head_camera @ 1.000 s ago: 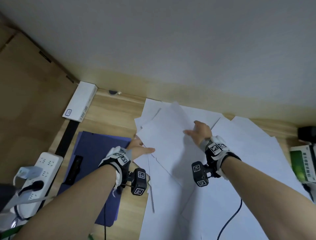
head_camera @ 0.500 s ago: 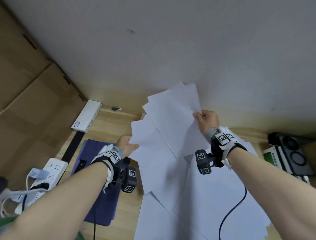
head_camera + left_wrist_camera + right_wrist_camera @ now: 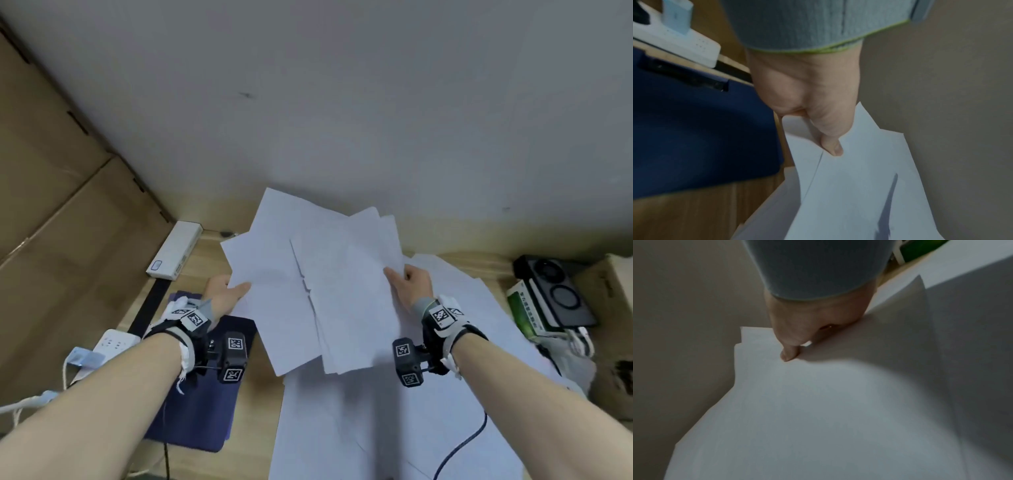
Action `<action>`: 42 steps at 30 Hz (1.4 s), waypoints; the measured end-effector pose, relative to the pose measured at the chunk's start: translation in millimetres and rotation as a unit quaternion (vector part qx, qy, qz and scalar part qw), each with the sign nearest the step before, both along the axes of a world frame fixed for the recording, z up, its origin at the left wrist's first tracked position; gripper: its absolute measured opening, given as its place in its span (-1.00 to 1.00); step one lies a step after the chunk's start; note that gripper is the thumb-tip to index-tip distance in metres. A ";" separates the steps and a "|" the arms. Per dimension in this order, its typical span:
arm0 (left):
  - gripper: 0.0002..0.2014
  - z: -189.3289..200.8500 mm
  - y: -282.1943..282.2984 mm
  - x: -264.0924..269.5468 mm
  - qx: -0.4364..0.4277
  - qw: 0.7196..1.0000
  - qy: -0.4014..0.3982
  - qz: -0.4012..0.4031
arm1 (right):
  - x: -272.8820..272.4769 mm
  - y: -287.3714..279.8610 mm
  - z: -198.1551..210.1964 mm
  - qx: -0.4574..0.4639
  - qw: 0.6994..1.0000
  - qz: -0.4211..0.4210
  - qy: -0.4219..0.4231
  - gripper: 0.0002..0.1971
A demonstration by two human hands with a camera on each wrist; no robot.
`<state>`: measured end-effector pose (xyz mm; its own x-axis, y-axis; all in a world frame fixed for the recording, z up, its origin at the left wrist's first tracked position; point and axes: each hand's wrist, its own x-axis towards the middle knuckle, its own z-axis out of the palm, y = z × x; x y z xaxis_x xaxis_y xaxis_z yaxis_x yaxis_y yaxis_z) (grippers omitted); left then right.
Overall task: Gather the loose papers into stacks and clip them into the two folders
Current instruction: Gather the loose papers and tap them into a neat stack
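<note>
While your left hand [image 3: 224, 294] pinches the left edge and your right hand [image 3: 409, 287] grips the right edge, a ragged bundle of white paper sheets [image 3: 322, 284] hangs lifted above the wooden tabletop [image 3: 253, 428], edges not squared. More loose white sheets [image 3: 376, 428] lie spread underneath. The dark blue clip folder [image 3: 202, 411] sits left, nothing clipped in yet; second folder not visible. Early stage, I'd judge.
</note>
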<state>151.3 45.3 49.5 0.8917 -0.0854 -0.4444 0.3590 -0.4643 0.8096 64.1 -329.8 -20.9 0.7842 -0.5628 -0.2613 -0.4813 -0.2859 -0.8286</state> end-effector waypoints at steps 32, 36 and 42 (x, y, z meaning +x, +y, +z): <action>-0.56 -148.9 -84.9 -111.8 0.019 0.991 0.131 0.022 | -127.6 36.4 -65.2 -0.024 0.985 0.086 0.150 -0.61; -0.33 -166.4 -72.4 -91.4 0.026 0.996 0.070 0.054 | -126.8 -13.8 -65.1 -0.238 0.895 0.230 0.298 -0.18; -0.72 -189.5 -59.8 -73.7 0.121 0.990 0.072 0.001 | -124.7 -22.5 -64.2 -0.284 0.844 0.285 0.354 -0.53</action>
<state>77.6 -14.5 -140.0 0.8176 0.0405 -0.5743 0.4635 -0.6381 0.6148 -60.6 -352.3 -85.0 0.7297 -0.3388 -0.5939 -0.4489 -0.8926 -0.0424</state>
